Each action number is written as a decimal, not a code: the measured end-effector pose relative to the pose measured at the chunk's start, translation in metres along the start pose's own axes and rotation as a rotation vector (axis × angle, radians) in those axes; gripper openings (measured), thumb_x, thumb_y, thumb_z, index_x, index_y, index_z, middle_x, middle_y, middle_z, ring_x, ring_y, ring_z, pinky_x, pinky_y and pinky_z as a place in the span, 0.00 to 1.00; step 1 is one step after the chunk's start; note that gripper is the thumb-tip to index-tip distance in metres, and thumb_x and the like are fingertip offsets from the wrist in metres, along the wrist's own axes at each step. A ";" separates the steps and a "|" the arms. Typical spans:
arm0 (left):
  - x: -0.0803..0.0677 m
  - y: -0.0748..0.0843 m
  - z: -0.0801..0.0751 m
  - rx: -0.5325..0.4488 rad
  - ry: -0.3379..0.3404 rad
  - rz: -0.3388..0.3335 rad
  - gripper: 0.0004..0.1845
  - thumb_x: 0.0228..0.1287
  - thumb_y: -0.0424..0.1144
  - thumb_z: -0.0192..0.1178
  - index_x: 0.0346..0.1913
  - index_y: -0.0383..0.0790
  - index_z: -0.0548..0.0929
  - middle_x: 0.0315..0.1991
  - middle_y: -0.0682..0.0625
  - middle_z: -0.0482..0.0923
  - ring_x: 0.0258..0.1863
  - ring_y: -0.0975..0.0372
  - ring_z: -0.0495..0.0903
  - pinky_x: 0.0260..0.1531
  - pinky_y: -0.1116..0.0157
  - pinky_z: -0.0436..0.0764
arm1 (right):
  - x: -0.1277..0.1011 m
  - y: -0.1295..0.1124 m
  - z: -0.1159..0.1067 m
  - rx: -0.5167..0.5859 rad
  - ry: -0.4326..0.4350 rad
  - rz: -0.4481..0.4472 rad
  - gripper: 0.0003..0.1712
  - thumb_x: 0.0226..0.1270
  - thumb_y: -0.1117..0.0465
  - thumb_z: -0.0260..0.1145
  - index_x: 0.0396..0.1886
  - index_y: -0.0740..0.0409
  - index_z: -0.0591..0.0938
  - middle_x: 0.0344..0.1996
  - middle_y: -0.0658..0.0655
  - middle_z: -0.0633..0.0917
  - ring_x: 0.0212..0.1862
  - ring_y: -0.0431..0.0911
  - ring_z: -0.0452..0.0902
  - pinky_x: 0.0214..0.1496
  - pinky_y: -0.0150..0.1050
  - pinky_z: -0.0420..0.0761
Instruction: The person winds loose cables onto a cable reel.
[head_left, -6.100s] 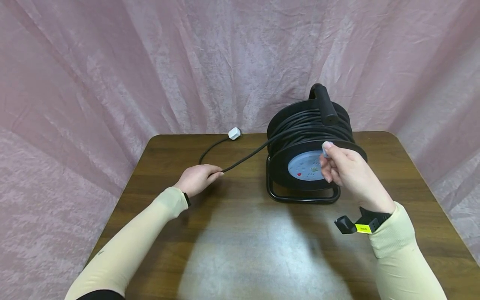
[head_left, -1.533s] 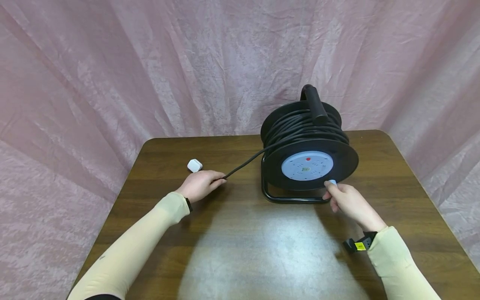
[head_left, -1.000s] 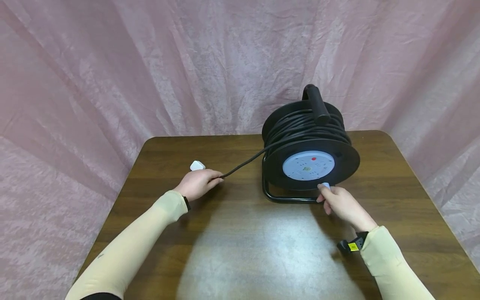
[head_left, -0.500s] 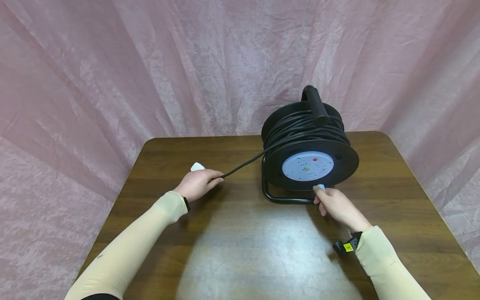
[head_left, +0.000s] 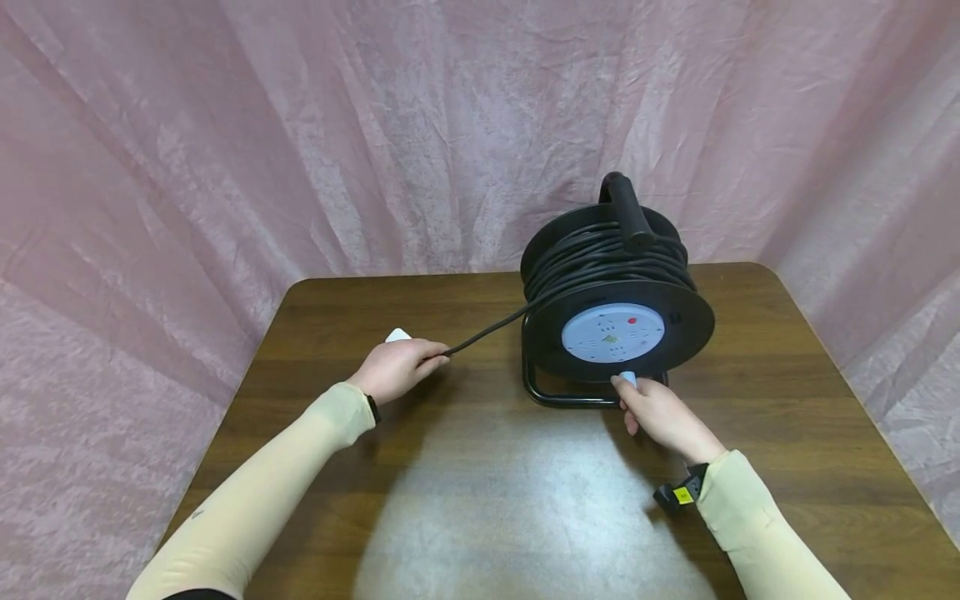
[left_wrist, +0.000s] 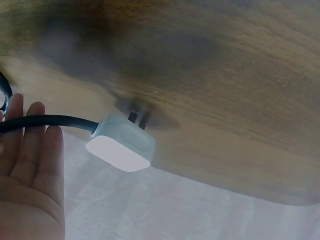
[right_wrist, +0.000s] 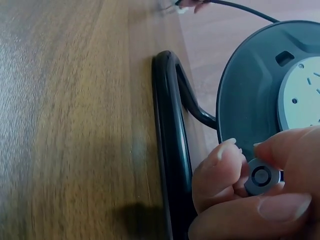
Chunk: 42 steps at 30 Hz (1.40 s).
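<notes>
Cable reel (head_left: 615, 321) on the wooden surface (head_left: 480, 500). The right hand (head_left: 652, 408) pinches the winding knob (right_wrist: 263, 177), now lower left on the disc, so cable (head_left: 483, 332) winds in. The left hand (head_left: 393, 367) loosely guides it. Only the left wrist view shows the plug (left_wrist: 121, 145) whole.

Pink crumpled drape (head_left: 300, 125) behind dark wooden table (head_left: 480, 500).

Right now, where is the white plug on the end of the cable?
In the head view the white plug lies on the table, left of the cable reel, just beyond the left hand.
</notes>
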<state>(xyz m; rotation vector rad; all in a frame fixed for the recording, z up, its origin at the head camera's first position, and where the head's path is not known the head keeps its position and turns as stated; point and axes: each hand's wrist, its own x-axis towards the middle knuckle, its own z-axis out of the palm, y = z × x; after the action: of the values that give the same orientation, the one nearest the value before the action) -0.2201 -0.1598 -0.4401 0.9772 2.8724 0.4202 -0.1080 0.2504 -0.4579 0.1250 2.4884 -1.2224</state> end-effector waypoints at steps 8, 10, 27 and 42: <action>-0.001 -0.003 0.000 -0.001 0.001 -0.002 0.13 0.76 0.45 0.62 0.58 0.49 0.87 0.49 0.58 0.87 0.48 0.63 0.85 0.45 0.56 0.84 | 0.003 -0.004 0.007 -0.017 0.031 -0.059 0.37 0.82 0.36 0.46 0.36 0.63 0.84 0.16 0.52 0.79 0.22 0.47 0.68 0.27 0.40 0.66; -0.002 -0.005 0.001 -0.003 0.010 -0.002 0.13 0.76 0.45 0.62 0.58 0.49 0.87 0.48 0.57 0.87 0.48 0.63 0.85 0.44 0.56 0.84 | 0.004 -0.005 0.010 -0.022 0.039 -0.065 0.37 0.83 0.37 0.46 0.36 0.63 0.84 0.15 0.52 0.79 0.22 0.46 0.68 0.27 0.40 0.67; -0.004 -0.002 0.000 -0.008 0.054 -0.002 0.15 0.77 0.47 0.61 0.60 0.50 0.86 0.52 0.54 0.86 0.52 0.59 0.85 0.50 0.54 0.83 | 0.008 -0.015 0.026 -0.007 0.035 -0.055 0.35 0.84 0.38 0.45 0.36 0.62 0.83 0.16 0.53 0.79 0.23 0.47 0.71 0.30 0.40 0.69; -0.003 0.001 -0.002 -0.028 0.041 -0.021 0.18 0.81 0.49 0.54 0.65 0.50 0.82 0.49 0.55 0.86 0.47 0.61 0.85 0.46 0.53 0.83 | 0.010 -0.018 0.031 -0.005 0.031 -0.058 0.35 0.84 0.38 0.45 0.36 0.62 0.83 0.16 0.52 0.80 0.24 0.47 0.72 0.35 0.41 0.71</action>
<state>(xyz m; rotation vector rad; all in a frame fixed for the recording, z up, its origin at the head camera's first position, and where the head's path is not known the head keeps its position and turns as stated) -0.2176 -0.1618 -0.4376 0.9444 2.9023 0.4830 -0.1124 0.2138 -0.4652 0.0707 2.5380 -1.2463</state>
